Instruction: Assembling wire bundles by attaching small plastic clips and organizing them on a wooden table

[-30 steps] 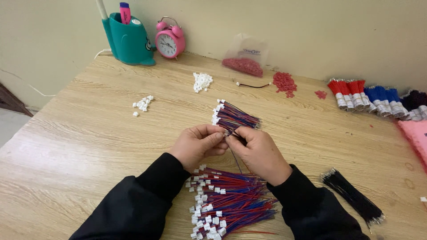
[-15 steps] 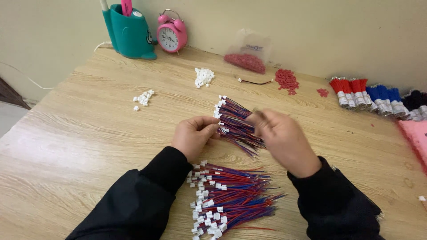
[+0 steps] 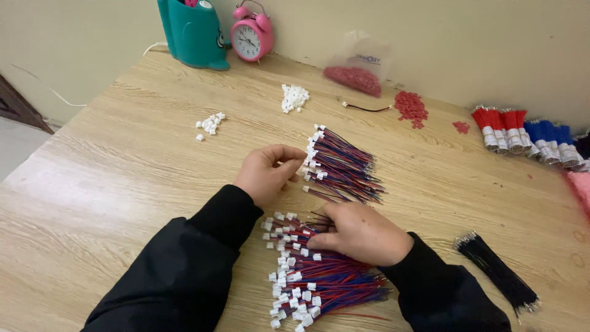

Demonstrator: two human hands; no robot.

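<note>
The left hand [image 3: 265, 173] rests on the wooden tabletop [image 3: 123, 184] with its fingers loosely curled and open, thumb and fingertips at the white-connector end of the far bundle of red and blue wires [image 3: 341, 166]; whether it actually pinches a connector cannot be told. That bundle lies flat near the middle of the tabletop, its connectors facing left and its loose wire ends fanning to the right.

The right hand [image 3: 359, 232] lies palm down on the near pile of red and blue wires [image 3: 313, 280], fingers bent and pressing into the far edge of the pile, seemingly gathering a few wires. This pile sits close to the near edge, between the two black sleeves, connectors toward the left.

Farther off, two small heaps of white connectors [image 3: 294, 97] lie left of centre. A teal pen holder [image 3: 192, 34] and a pink alarm clock [image 3: 251, 37] stand at the far edge, by the wall. A clear bag of red pieces [image 3: 356, 74] and loose red pieces [image 3: 410, 107] lie to their right. Red and blue wire bundles [image 3: 528, 132] line the far right, and a bundle of black wires [image 3: 498, 273] lies near right.
</note>
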